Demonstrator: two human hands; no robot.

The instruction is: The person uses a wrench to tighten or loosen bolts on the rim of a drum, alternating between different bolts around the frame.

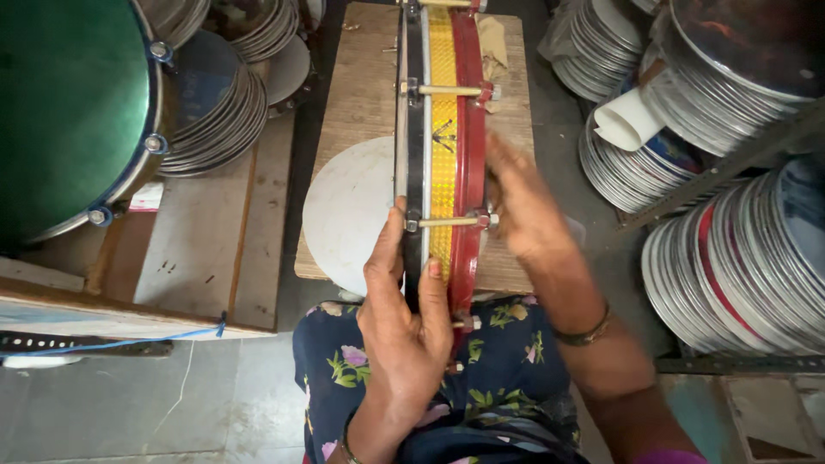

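A frame drum (443, 137) stands on its edge in front of me, seen rim-on: a shiny yellow shell between a black hoop and a red hoop, with metal tension rods across it. My left hand (404, 322) grips its near rim, thumb on the black hoop and fingers over the yellow shell. My right hand (520, 206), blurred and with its fingers apart, lies flat against the red side and holds nothing. A white round drum skin (348, 210) lies on the wooden board (365, 94) under the drum.
A large green-headed drum (64, 112) sits at the upper left. Stacks of round metal hoops and skins stand at the back left (219, 107) and fill metal racks on the right (739, 258). A rolled white sheet (627, 120) pokes out there. A wooden bench (198, 249) is at my left.
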